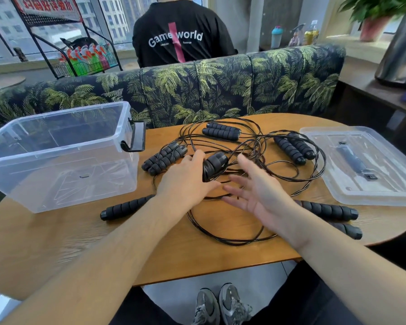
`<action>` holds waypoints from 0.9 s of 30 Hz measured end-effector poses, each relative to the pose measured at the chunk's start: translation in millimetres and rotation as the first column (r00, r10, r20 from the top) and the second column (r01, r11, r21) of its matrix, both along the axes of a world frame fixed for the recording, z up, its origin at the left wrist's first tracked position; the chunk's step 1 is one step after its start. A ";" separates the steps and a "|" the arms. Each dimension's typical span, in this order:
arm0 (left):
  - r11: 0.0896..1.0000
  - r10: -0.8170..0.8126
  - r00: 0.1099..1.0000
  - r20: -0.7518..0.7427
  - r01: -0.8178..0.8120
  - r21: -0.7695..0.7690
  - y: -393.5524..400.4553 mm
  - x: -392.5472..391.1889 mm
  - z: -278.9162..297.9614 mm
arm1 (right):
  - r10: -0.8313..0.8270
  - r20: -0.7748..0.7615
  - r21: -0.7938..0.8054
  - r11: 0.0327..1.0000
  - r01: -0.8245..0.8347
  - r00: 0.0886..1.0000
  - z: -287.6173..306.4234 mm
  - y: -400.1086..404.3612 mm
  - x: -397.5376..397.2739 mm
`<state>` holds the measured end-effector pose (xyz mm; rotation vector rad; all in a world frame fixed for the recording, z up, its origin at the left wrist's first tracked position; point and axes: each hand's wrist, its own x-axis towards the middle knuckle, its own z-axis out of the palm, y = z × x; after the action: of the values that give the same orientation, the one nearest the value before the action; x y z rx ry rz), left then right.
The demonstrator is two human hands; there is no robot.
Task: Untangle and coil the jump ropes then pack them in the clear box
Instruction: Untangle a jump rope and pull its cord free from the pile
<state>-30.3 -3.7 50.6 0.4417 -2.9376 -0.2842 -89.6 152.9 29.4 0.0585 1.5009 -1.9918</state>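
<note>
Shirt (180, 31) ahead of me: "Game world", with "forever" in small letters beneath.
Banner (48, 5) on the rack at top left: red characters, mirrored, unreadable to me.

Table (56, 242): wood, visible grain, matt to low sheen, warm brown finish. Clear box (63, 160): transparent plastic, smooth and glossy, with moulded ribbing on its floor; latch (136, 139) of black plastic. Lid (370, 167): the same clear glossy plastic, carrying a dark handle (351, 158), apparently plastic. Jump rope handles (164, 158): black, ribbed in segments, matt, foam-like in look. Cords (220, 238): thin, black, smooth with a slight shine, apparently plastic-coated. Sofa (220, 90): woven cloth, matt, printed with green palm leaves on a dark ground.
</note>
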 end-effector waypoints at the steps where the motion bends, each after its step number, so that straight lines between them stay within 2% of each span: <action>1: 1.000 -0.008 1.000 -0.020 0.008 -0.005 4.1 -6.4 0.3 | 0.026 0.007 -0.006 1.000 -0.026 1.000 0.0 1.7 1.0; 3: 0.999 -0.028 0.998 -0.061 0.027 -0.021 16.1 -19.7 0.6 | 0.060 0.015 -0.049 0.997 -0.059 0.998 3.0 6.0 -3.5; 6: 0.999 -0.026 0.997 -0.077 0.024 -0.026 36.4 -39.0 2.5 | 0.012 -0.021 -0.095 0.995 -0.014 1.000 9.1 15.6 -18.4; 10: 0.989 -0.119 0.993 -0.019 0.120 0.082 65.8 -59.8 6.5 | -0.098 -0.083 -0.092 0.992 0.090 0.992 9.0 32.4 -43.1; 12: 0.981 -0.174 0.984 -0.043 0.177 0.085 82.0 -69.4 7.5 | -0.138 -0.099 -0.088 0.988 0.130 0.985 6.6 44.2 -58.0; 14: 0.956 -0.220 0.972 -0.082 0.232 0.180 95.6 -81.8 10.4 | -0.160 -0.114 -0.099 0.984 0.149 0.981 4.9 60.8 -73.6; 16: 0.862 -0.226 0.965 -0.132 0.261 0.435 100.1 -91.2 13.4 | -0.173 -0.128 -0.091 0.983 0.162 0.977 3.5 76.3 -86.4; 17: 0.773 -0.199 0.969 -0.144 0.246 0.585 104.1 -96.4 15.3 | -0.176 -0.131 -0.082 0.983 0.167 0.976 2.5 86.8 -93.2; 19: 0.544 -0.145 0.987 -0.067 0.136 0.828 115.3 -107.9 18.0 | -0.153 -0.124 -0.059 0.987 0.147 0.980 -1.0 107.7 -107.6; 21: 0.388 -0.182 0.983 0.027 0.047 0.921 128.5 -121.2 19.5 | -0.114 -0.103 -0.042 0.993 0.110 0.988 -2.5 124.0 -119.0; 24: 0.240 -0.227 0.973 0.046 0.010 0.971 149.1 -146.7 15.0 | -0.090 -0.136 0.046 0.994 0.097 0.987 1.3 143.9 -134.8; 27: 0.112 -0.161 0.987 0.028 -0.010 0.994 171.5 -171.3 7.2 | -0.073 -0.330 0.283 0.944 0.172 0.941 4.5 166.8 -152.5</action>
<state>-201.6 167.8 57.8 0.3987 -2.2911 -2.4215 -242.1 319.7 33.9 -0.0387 2.0550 -1.9099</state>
